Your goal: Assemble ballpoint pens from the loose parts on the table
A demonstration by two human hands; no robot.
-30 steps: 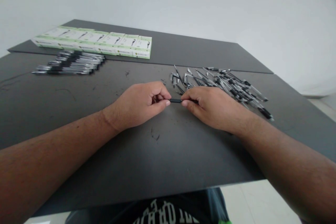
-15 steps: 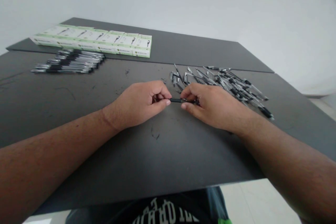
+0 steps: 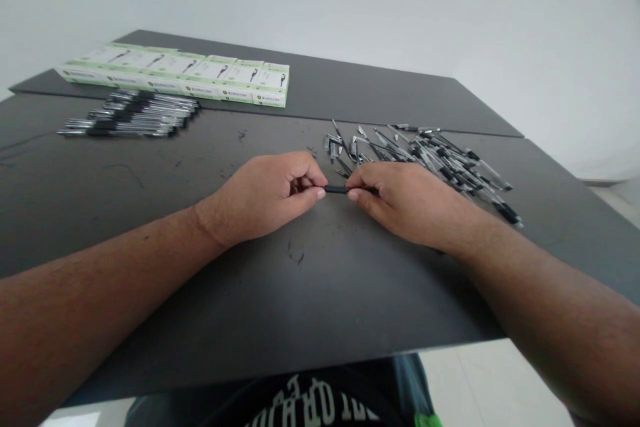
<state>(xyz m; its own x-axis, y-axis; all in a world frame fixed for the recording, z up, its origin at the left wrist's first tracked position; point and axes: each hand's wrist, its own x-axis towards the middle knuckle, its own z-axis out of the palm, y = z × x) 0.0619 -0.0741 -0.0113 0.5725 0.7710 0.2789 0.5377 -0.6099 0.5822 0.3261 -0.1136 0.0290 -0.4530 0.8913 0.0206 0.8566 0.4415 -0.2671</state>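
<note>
A pen [image 3: 337, 190] lies level between my two hands, its black grip section showing in the gap. My left hand [image 3: 280, 193] pinches one end with thumb and forefinger. The other end is pinched by my right hand [image 3: 400, 197], whose fingers hide that part of the pen. Just beyond the right hand lies a loose pile of clear and black pens and pen parts [image 3: 450, 163]. Small clear caps and thin refills are scattered at the pile's left side [image 3: 345, 147].
A stack of clear pens with black grips [image 3: 133, 115] lies side by side at the left. Behind it, a row of white and green boxes [image 3: 200, 77] stands on the grey table [image 3: 320, 307]. The table's front edge runs close to my body.
My right fingers have closed further over their end of the pen, hiding the part that showed beneath them. The left hand holds almost the same place.
</note>
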